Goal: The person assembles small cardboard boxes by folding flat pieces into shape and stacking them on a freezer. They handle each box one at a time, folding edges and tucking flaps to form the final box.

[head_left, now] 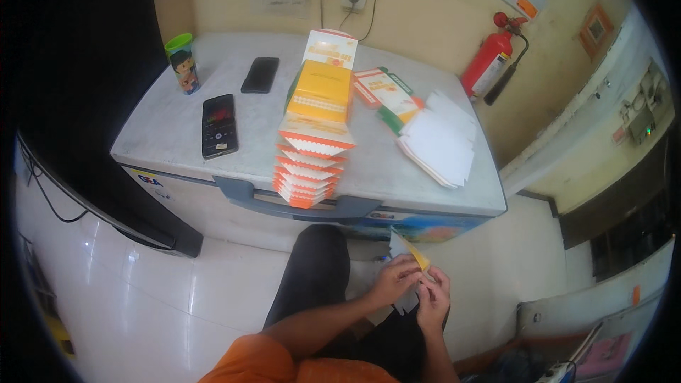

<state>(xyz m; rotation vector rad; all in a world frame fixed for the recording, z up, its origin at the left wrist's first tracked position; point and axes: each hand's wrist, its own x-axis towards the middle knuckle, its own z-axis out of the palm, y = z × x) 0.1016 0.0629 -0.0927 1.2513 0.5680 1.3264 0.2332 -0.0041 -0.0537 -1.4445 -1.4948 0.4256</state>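
Over my lap, my left hand (396, 280) and my right hand (435, 298) grip a thin carton blank (418, 254) between them. Its visible faces are pale, with a yellow strip along one edge. Fingers of both hands are closed on it near the middle, hiding part of it. In front of me, on a white chest freezer (259, 135), stands a row of nested folded cartons (320, 92), yellow and white with orange zigzag edges. To the right of that row lie a stack of flat blanks (441, 138), white side up, and a printed flat blank (386, 89).
A dark phone (219, 126), another phone (260, 74) and a green-rimmed cup (184, 64) sit on the freezer's left part. Its handle (298, 202) juts out before my knees. A red fire extinguisher (488, 64) hangs behind at right; a plugged socket (355, 0) is on the wall.
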